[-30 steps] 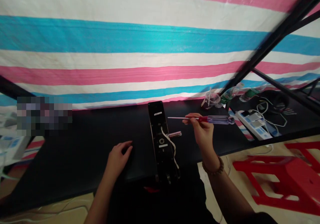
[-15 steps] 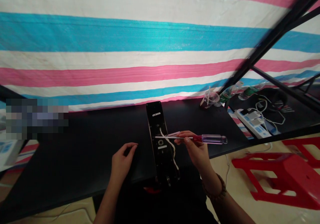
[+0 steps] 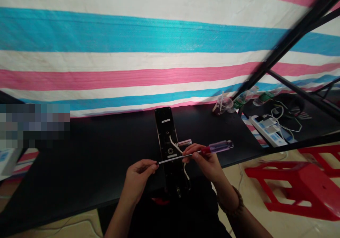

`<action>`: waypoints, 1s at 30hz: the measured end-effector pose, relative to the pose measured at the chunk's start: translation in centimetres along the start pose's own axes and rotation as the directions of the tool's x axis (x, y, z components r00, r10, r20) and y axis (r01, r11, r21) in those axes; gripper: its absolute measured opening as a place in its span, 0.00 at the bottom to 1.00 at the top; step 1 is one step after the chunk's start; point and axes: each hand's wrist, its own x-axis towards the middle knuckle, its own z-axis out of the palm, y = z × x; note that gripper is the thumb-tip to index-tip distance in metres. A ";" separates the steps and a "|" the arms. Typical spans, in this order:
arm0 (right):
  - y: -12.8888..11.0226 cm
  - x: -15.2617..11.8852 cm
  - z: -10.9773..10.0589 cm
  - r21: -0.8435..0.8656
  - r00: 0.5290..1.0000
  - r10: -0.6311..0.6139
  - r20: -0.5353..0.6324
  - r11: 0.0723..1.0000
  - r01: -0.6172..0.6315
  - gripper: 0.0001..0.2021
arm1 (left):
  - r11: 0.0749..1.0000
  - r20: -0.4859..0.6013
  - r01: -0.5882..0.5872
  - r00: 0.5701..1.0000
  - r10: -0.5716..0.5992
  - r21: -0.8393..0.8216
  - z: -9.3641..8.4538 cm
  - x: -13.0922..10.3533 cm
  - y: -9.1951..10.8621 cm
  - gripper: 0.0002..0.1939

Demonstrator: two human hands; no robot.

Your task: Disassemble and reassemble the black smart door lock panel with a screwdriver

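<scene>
My right hand (image 3: 203,158) grips a screwdriver (image 3: 220,146) with a see-through purple handle and red collar. Its metal shaft points left across a long black panel (image 3: 164,123), and its tip reaches my left hand (image 3: 140,176). There, thumb and fingertips are pinched together at the tip, on a tiny dark thing too small to name. Lying on the table, the panel carries pale labels, screw holes and a white cable (image 3: 174,144), with a metal stub at its near end. A second clear handle (image 3: 185,142) lies just right of the panel.
Around the panel stretches the black table (image 3: 106,142). A plastic cup (image 3: 222,105) stands at its back right, near bottles (image 3: 245,96). Further right are a power strip (image 3: 268,130) with cables and a red stool (image 3: 300,185). Striped sheeting (image 3: 148,64) hangs behind.
My left hand has moved right and up to the screwdriver tip. The screwdriver has come down and left in my right hand, its shaft now slanting down to the left.
</scene>
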 end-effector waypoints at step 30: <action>1.3 1.6 2.7 -0.590 0.956 -0.284 0.080 0.760 0.275 0.05 | 0.986 -0.087 -0.096 0.993 0.085 -0.134 5.1 2.2 -3.4 0.25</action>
